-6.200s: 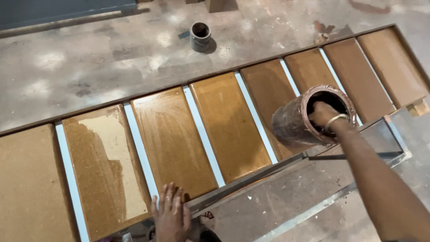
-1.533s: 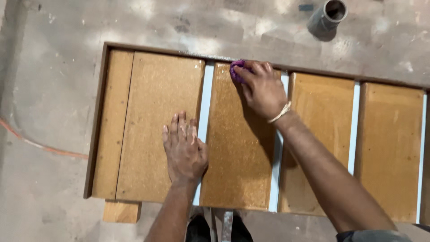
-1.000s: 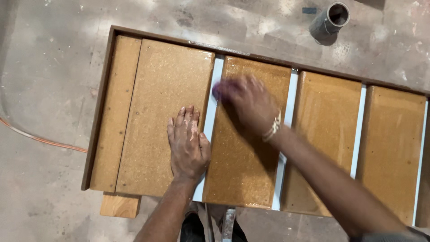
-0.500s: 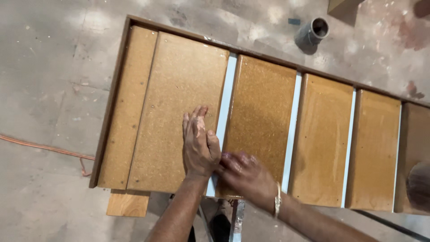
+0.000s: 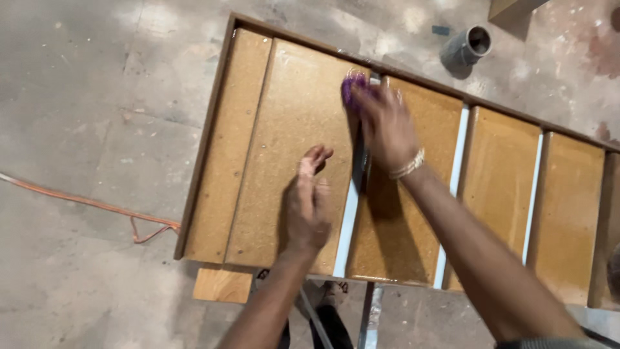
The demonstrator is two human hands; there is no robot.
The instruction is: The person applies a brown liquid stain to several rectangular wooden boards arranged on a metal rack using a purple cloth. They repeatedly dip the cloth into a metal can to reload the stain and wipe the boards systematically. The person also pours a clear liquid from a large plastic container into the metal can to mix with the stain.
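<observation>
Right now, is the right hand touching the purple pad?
Touching. The head view shows the right hand with its fingertips over the purple pad, pressing it at the far edge of the wooden panel; no gap shows.

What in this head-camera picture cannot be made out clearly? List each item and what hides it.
- Purple pad: head view, motion blur and the right hand hide its shape.
- Left hand: fingertips blurred; contact with the board panel unclear.
- Grey pipe piece: inside too dark.
- Panel frame: right end cut by edge.
</observation>
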